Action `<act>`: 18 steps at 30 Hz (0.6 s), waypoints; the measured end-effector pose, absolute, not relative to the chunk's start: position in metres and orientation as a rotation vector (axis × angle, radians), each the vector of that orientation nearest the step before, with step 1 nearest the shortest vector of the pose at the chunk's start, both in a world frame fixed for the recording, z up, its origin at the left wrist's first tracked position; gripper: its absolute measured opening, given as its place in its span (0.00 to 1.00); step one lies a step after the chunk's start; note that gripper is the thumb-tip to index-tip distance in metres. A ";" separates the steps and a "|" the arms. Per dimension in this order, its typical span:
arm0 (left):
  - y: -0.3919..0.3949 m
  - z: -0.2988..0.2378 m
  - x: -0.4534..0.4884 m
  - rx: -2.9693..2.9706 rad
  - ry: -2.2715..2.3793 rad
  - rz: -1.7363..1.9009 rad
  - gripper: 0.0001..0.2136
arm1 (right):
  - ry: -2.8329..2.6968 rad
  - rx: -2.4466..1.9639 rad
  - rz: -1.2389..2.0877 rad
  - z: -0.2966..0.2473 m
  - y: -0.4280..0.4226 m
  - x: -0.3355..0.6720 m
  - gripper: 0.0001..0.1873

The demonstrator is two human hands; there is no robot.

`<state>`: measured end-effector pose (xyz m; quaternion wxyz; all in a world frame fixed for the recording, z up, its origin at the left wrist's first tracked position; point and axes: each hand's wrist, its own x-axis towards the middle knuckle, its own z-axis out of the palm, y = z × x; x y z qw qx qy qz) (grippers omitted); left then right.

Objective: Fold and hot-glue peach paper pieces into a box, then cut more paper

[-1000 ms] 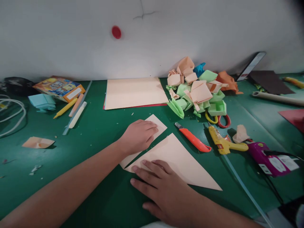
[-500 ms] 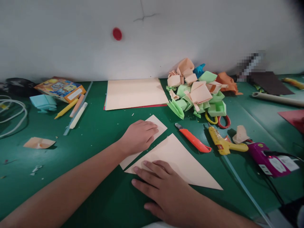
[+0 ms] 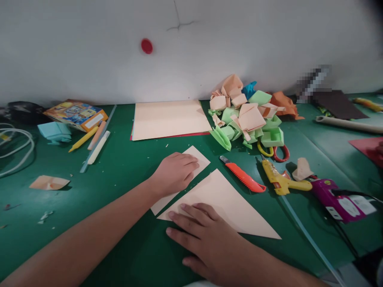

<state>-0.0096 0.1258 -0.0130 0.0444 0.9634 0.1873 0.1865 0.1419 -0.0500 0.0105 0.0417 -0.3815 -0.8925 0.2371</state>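
A pale peach paper strip point(image 3: 201, 158) lies slantwise on the green table point(image 3: 125, 235). My left hand point(image 3: 176, 171) covers its middle, fingers together and bent down onto it with the thumb close by; the hand hides much of the strip. Beside the strip, a thin gap away, is a triangle of the same peach paper point(image 3: 223, 199), its long slanted edge facing the strip. My right hand point(image 3: 203, 235) lies open with spread fingers, some on the triangle's lower left part and the rest over the table. An orange box cutter point(image 3: 243, 175) rests to the right of the triangle's top corner.
Peach paper sheets point(image 3: 170, 119) are stacked by the wall. Folded paper pieces point(image 3: 248, 115) are heaped at right, above scissors point(image 3: 281, 153). A yellow glue gun point(image 3: 278, 179) and purple power adapter point(image 3: 338, 201) sit at right. Crayons point(image 3: 83, 139) and a box point(image 3: 76, 113) are left.
Both hands and the two peach paper pieces keep their places. Only the camera view has tilted slightly, so the background sits a little lower.
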 end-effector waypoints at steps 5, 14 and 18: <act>0.125 -0.014 -0.009 2.941 0.579 0.538 0.16 | -2.732 -1.151 0.715 0.011 -0.049 0.143 0.29; 0.129 -0.002 -0.023 2.979 0.569 0.321 0.18 | -2.701 -1.107 0.805 0.014 -0.048 0.147 0.27; 0.128 0.004 -0.041 3.006 0.622 0.238 0.18 | -2.652 -1.101 0.830 0.014 -0.050 0.149 0.26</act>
